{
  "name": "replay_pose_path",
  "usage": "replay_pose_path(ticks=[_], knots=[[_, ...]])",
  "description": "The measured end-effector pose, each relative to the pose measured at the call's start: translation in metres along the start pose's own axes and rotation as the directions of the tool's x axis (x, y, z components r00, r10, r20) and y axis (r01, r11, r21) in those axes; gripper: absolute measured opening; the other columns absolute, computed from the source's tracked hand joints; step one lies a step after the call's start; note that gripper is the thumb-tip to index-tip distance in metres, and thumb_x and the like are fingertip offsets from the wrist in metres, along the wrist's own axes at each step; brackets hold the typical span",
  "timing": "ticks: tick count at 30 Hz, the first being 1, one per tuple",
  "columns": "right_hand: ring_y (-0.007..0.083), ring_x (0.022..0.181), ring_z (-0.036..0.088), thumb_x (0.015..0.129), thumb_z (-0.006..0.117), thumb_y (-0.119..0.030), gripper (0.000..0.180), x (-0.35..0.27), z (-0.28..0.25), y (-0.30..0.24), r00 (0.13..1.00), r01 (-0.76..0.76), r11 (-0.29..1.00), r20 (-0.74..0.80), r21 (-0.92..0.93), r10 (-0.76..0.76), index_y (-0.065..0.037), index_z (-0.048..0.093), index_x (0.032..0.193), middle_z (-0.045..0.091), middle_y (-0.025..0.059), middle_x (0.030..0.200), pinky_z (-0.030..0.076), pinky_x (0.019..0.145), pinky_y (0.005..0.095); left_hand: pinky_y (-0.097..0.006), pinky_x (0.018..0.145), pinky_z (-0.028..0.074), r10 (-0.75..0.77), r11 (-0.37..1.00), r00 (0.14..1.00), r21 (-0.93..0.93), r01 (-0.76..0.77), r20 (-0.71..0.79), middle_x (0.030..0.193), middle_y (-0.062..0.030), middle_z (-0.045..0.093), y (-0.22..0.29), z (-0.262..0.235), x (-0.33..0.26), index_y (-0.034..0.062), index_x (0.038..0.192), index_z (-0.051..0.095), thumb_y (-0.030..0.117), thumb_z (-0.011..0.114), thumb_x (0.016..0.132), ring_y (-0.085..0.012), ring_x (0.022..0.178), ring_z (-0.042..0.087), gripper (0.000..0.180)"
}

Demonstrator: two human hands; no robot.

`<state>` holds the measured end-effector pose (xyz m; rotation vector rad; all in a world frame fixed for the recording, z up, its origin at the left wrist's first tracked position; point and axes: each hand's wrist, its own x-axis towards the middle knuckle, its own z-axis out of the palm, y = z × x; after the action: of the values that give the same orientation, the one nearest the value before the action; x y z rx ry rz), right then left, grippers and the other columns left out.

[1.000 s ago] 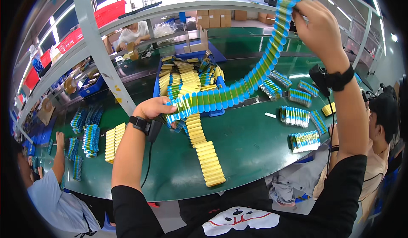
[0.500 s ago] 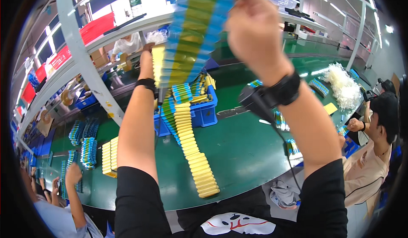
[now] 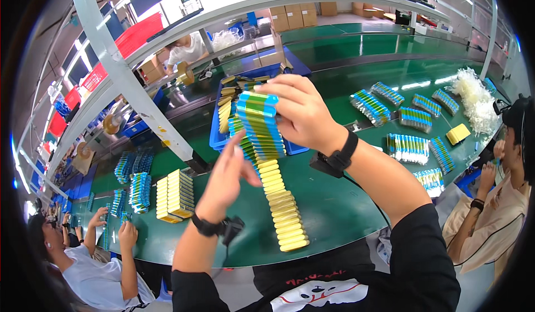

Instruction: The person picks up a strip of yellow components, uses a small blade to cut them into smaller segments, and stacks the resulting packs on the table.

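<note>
Both hands have come down since the earlier frame: the left hand (image 3: 225,181) is off the far side of the blue-and-green strip (image 3: 261,125), which now sits lower, between the two hands. So the strip appears to hang from the right hand (image 3: 306,111) alone.

Far left of the left hand stand blue-and-green stacks (image 3: 140,192); nearer to it is a yellow block of rounded rods (image 3: 175,195). The left hand's thumb and fingers are spread apart, with nothing between them; whether its fingertips touch anything behind them cannot be told. Beyond it lies the blue bin (image 3: 218,141).

Just right of the left fingers, the strip's long axis runs from its upper end at the right fingers down toward the person, leaning slightly right, its pieces lying crosswise. Its lower end points at the yellow row (image 3: 290,217), which continues toward the person, below the right hand.

Right fingers and thumb are clamped on the strip's upper part. Well right of that hand lie more blue-and-green bundles (image 3: 408,147), a small yellow block (image 3: 458,134) and a whitish heap of strands (image 3: 473,103).
</note>
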<state>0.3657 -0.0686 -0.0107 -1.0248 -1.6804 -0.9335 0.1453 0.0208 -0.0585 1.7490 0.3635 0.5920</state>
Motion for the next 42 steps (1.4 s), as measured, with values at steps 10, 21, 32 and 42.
replay_pose_path(ticks=[10, 21, 32, 42], knots=[[0.0300, 0.125, 0.053, 0.085, 0.073, -0.018, 0.021, -0.045, -0.053, -0.074, 0.978, -0.201, 0.976, 0.081, 0.083, 0.194, -0.018, 0.076, 0.105, 0.059, 0.0135, 0.139, 0.043, 0.101, 0.0419, -0.046, 0.106, 0.048, 0.135, 0.715, 0.981, -0.699, 0.002, 0.141, 0.136, -0.0222, 0.057, -0.033, 0.013, -0.056, -0.0036, 0.144, 0.040, 0.062, 0.023, 0.104, -0.0323, 0.124, 0.059, 0.078], [0.0337, 0.132, 0.051, 0.088, 0.075, -0.011, 0.017, -0.102, -0.087, -0.164, 0.468, -0.884, 0.181, 0.792, 0.432, 0.393, -0.008, 0.079, 0.104, 0.059, 0.0185, 0.136, 0.036, 0.112, 0.0432, -0.046, 0.114, 0.040, 0.073, 0.771, 0.948, -0.621, 0.144, 0.310, 0.150, -0.0234, 0.043, -0.023, 0.017, -0.063, -0.0059, 0.154, 0.024, 0.053, 0.050, 0.100, -0.0331, 0.137, 0.049, 0.083], [0.0102, 0.081, 0.067, 0.098, 0.068, -0.018, 0.023, -0.126, -0.080, -0.176, 0.007, -0.853, -0.504, 0.967, 0.139, 0.254, 0.004, 0.072, 0.107, 0.073, 0.0066, 0.096, 0.054, 0.075, 0.0249, -0.036, 0.115, 0.032, 0.032, 0.983, 0.936, -0.181, 0.035, 0.351, 0.149, -0.0136, 0.046, -0.088, 0.007, -0.052, 0.0029, 0.153, 0.034, 0.005, 0.069, 0.088, -0.0215, 0.137, 0.044, 0.074], [0.0113, 0.076, 0.069, 0.097, 0.068, -0.017, 0.024, -0.128, -0.050, -0.151, -0.129, -0.842, -0.539, 0.980, -0.029, 0.149, 0.006, 0.069, 0.092, 0.073, 0.0090, 0.093, 0.054, 0.073, 0.0253, -0.036, 0.114, 0.033, -0.009, 0.997, 0.968, -0.070, 0.027, 0.249, 0.142, -0.0101, 0.053, -0.137, 0.010, -0.049, 0.0030, 0.146, 0.046, 0.008, 0.072, 0.088, -0.0199, 0.133, 0.047, 0.063]])
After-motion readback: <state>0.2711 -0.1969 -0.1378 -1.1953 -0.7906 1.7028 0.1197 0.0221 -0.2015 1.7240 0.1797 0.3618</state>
